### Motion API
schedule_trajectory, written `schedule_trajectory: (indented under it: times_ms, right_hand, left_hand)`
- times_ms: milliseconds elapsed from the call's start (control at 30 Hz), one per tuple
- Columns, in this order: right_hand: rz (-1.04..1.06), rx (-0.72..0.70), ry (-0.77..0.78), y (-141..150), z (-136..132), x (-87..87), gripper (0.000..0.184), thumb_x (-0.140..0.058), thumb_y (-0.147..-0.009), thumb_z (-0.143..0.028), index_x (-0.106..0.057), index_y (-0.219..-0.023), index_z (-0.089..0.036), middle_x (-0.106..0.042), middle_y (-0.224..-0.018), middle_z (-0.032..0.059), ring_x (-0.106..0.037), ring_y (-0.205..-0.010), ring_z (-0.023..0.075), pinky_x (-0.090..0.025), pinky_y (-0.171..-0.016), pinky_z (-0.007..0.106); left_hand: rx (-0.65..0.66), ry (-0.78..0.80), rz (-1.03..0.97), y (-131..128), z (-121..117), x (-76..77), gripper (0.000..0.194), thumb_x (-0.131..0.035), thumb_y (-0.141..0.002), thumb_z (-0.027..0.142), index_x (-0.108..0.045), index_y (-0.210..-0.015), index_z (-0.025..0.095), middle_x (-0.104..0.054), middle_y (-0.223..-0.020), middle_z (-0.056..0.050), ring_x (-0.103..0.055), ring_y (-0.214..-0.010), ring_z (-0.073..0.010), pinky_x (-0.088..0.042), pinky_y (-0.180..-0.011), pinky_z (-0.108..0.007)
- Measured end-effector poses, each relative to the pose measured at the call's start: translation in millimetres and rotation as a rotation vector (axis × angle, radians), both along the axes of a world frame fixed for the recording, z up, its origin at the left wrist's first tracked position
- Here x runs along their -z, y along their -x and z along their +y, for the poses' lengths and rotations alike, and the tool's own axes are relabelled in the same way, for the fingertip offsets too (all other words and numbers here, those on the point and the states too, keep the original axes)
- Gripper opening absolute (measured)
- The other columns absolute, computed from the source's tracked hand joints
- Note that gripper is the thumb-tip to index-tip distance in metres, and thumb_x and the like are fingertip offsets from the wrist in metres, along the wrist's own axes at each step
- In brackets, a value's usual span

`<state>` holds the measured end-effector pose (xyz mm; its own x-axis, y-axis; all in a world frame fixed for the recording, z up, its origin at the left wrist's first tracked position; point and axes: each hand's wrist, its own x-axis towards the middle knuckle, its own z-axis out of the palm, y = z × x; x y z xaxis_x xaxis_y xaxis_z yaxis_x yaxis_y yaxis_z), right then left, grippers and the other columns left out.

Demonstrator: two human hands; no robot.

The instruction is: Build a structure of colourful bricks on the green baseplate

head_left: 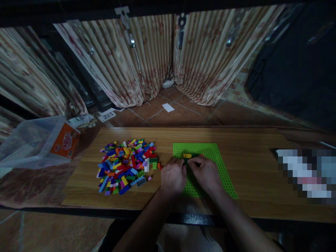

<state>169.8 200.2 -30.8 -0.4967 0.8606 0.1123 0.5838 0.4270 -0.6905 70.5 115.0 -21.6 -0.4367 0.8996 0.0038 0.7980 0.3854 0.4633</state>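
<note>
A bright green studded baseplate (210, 150) lies on the wooden table, with a small group of toy bricks near its upper left part. A yellow brick (187, 155) shows on top there, and a dark green brick (186, 161) sits just in front of it. My left hand (173, 176) is closed at the plate's left side, its fingertips on the dark green brick. From the right, my right hand (206, 172) pinches at the same brick, thumb and fingers together. The fingers partly hide the bricks beneath them.
A loose pile of many-coloured bricks (124, 168) spreads over the table's left part. Beyond the table's left end stands a clear plastic bin (39, 140) with an orange label. A pixelated object (307, 175) lies at the right. Striped curtains (154, 59) hang behind.
</note>
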Motion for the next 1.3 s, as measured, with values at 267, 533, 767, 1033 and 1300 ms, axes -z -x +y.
schedule_trajectory:
  times_ms: [267,533,767,1033,1300]
  right_hand:
    - [0.033,-0.025,-0.129,1.1,-6.1,9.3,0.027,-0.049,-0.087,-0.024,-0.069,-0.069,-0.021,-0.068,-0.075,0.0048,-0.061,-0.068,0.0173,-0.045,-0.069,0.030]
    - [0.015,-0.050,-0.216,1.0,-9.6,15.3,0.029,-0.046,-0.090,-0.022,-0.065,-0.068,-0.020,-0.066,-0.076,0.0062,-0.059,-0.073,0.0188,-0.044,-0.076,0.032]
    - [-0.006,-0.058,-0.139,-2.2,-4.7,4.4,0.027,-0.048,-0.090,-0.022,-0.068,-0.072,-0.020,-0.069,-0.079,0.0062,-0.061,-0.072,0.0187,-0.045,-0.073,0.031]
    - [-0.031,-0.166,-0.355,-6.4,21.6,0.8,0.029,-0.048,-0.091,-0.022,-0.069,-0.109,-0.017,-0.065,-0.108,0.0103,-0.057,-0.102,0.0250,-0.047,-0.091,0.039]
    - [-0.185,-0.263,-0.352,-3.6,30.0,6.8,0.028,-0.049,-0.091,-0.021,-0.070,-0.109,-0.021,-0.060,-0.123,0.0087,-0.051,-0.113,0.0280,-0.042,-0.099,0.045]
  left_hand:
    - [0.029,0.059,0.026,0.2,2.3,-3.3,0.024,-0.042,-0.093,0.021,-0.066,-0.096,0.020,-0.069,-0.097,-0.007,-0.066,-0.086,-0.0202,-0.050,-0.073,-0.028]
    - [0.037,0.052,0.038,-0.6,3.0,-2.3,0.025,-0.040,-0.093,0.019,-0.065,-0.098,0.019,-0.068,-0.097,-0.007,-0.066,-0.086,-0.0226,-0.050,-0.071,-0.031]
    - [0.003,0.003,0.025,-2.5,1.8,2.0,0.023,-0.043,-0.093,0.021,-0.065,-0.099,0.020,-0.068,-0.099,-0.006,-0.065,-0.089,-0.0216,-0.050,-0.074,-0.030]
    - [-0.005,-0.068,-0.048,1.3,-1.6,6.0,0.019,-0.050,-0.090,0.022,-0.066,-0.101,0.021,-0.069,-0.098,-0.005,-0.066,-0.090,-0.0213,-0.051,-0.078,-0.031]
    - [-0.043,-0.077,-0.094,-1.2,-1.0,5.2,0.040,-0.057,-0.086,0.025,-0.056,-0.125,0.021,-0.069,-0.101,-0.006,-0.066,-0.089,-0.0208,-0.051,-0.081,-0.032]
